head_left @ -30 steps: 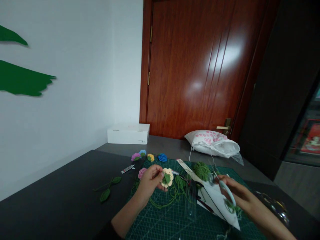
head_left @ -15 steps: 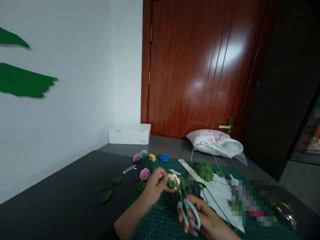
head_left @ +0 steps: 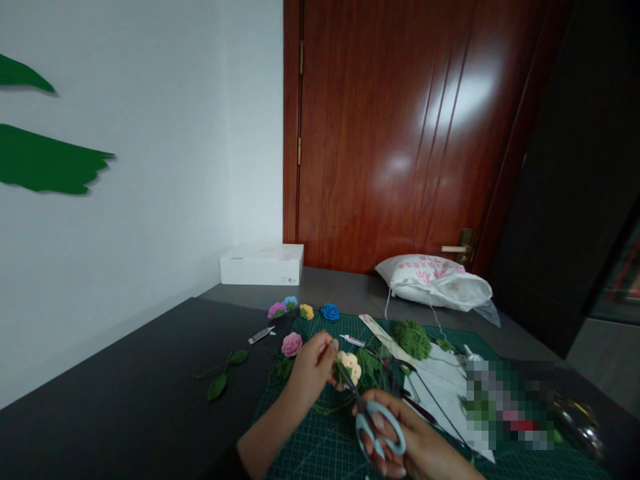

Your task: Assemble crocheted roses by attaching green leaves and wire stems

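My left hand [head_left: 314,363] is closed, pinching a cream crocheted flower [head_left: 352,367] at its green underside; whether a thread is also pinched is too small to tell. In my right hand [head_left: 395,427] are scissors with pale blue-grey handles [head_left: 395,421], fingers through the loops. Their blades point up and left, with the tips at the flower's green base. Green yarn leaves [head_left: 370,365] lie just behind the flower. A pink crocheted rose [head_left: 291,345] rests to the left of my left hand.
A green cutting mat [head_left: 305,437] lies under the work. Around it are a green yarn ball [head_left: 411,339], white paper [head_left: 440,393], glue tubes [head_left: 261,335], a leafy stem [head_left: 219,387] and a blue flower [head_left: 330,312]. Behind stand a white box [head_left: 261,270] and a white bag [head_left: 425,279].
The flower has turned in my left hand, so its cream petals now face right. The scissor blades have shifted from over the petals to lower at the green base.
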The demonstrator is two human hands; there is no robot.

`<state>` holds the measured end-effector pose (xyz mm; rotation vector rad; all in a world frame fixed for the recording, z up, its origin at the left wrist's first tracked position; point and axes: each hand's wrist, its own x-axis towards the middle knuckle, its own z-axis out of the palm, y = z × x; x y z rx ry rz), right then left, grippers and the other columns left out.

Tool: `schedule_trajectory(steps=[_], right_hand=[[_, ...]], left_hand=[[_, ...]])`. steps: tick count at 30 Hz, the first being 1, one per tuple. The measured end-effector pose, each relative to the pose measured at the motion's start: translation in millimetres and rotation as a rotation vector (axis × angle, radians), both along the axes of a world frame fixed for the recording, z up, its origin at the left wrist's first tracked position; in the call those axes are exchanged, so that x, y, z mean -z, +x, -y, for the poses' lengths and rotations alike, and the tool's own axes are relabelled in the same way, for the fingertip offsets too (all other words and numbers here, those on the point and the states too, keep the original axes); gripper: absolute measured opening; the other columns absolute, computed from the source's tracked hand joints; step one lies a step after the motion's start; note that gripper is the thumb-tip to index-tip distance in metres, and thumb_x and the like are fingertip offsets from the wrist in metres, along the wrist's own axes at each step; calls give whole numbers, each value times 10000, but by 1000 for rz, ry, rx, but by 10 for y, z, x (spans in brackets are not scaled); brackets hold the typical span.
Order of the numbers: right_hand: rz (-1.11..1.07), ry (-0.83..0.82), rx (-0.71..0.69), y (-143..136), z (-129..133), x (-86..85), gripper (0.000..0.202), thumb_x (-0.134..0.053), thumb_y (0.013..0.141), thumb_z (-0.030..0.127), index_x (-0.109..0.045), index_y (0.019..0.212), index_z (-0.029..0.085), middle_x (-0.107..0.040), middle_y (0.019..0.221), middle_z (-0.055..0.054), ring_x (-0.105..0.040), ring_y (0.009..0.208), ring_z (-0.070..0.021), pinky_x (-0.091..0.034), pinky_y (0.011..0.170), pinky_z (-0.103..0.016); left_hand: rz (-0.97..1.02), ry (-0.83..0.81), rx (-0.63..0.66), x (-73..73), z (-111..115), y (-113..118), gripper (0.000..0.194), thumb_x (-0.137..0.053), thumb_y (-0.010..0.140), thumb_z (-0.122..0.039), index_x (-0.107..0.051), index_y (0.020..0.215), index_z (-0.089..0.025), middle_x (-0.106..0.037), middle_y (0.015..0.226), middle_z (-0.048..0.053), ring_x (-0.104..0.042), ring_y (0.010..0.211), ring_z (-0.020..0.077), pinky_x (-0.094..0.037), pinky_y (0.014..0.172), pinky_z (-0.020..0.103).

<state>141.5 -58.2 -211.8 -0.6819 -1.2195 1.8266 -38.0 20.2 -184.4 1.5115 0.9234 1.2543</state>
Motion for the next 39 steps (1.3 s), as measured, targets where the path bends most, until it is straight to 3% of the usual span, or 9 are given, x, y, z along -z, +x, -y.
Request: schedule_trajectory(steps=[5, 10, 18, 25, 28, 34, 39], right_hand=[[-73, -101, 4, -22, 11, -24, 462, -772, 736, 554, -597, 883, 152, -615, 667, 6, -440, 400, -16, -166, 348, -136], [-144, -173, 37, -27, -15, 35, 485, -800, 706, 547, -650, 937, 147, -617, 674, 1, -490, 454, -33, -181, 364, -127], [-198, -140, 56, -9, -12, 7, 456, -800, 727, 514, -661, 957, 145, -611, 687, -2, -489, 476, -39, -200, 372, -134], [-205, -142, 87, -15, -35, 30, 438, -812, 710, 515, -651, 875, 143, -605, 678, -2, -463, 463, -31, -174, 360, -133], [-197, -128, 104, -13, -36, 25, 439, -808, 717, 511, -652, 906, 146, -617, 679, -5, -463, 459, -34, -187, 364, -134], [-191, -108, 114, 11, -44, 62, 449, -801, 723, 512, -665, 961, 157, -635, 712, -21, -488, 481, -46, -217, 381, -139], [-205, -115, 118, 30, -57, 90, 436, -795, 735, 500, -666, 972, 159, -637, 717, -26, -508, 497, -58, -223, 388, -140]], left_hand=[[-18, 10, -25, 11, 18, 31, 336, -637, 810, -463, -470, 666, -210, -492, 557, -50, -561, 412, 140, -471, 349, 228], [16, -9, 0, 4, 38, 50, 342, -644, 803, -493, -474, 721, -209, -497, 601, -55, -591, 455, 136, -527, 394, 235], [177, -152, 120, -45, 85, 44, 358, -559, 856, -552, -438, 865, -215, -609, 706, -21, -674, 550, 159, -574, 492, 274], [144, -104, 106, -46, 95, 61, 421, -606, 818, -596, -463, 828, -200, -575, 718, -14, -639, 585, 153, -593, 517, 312], [207, -148, 174, -87, 138, 57, 399, -657, 803, -556, -485, 821, -196, -591, 735, 1, -645, 657, 165, -589, 582, 310], [438, -310, 444, -210, 209, 6, 291, -716, 811, -388, -521, 784, -173, -651, 806, 52, -680, 798, 210, -548, 752, 347], [499, -349, 460, -235, 194, -17, 286, -679, 858, -379, -544, 742, -156, -631, 778, 49, -683, 805, 227, -541, 800, 397]])
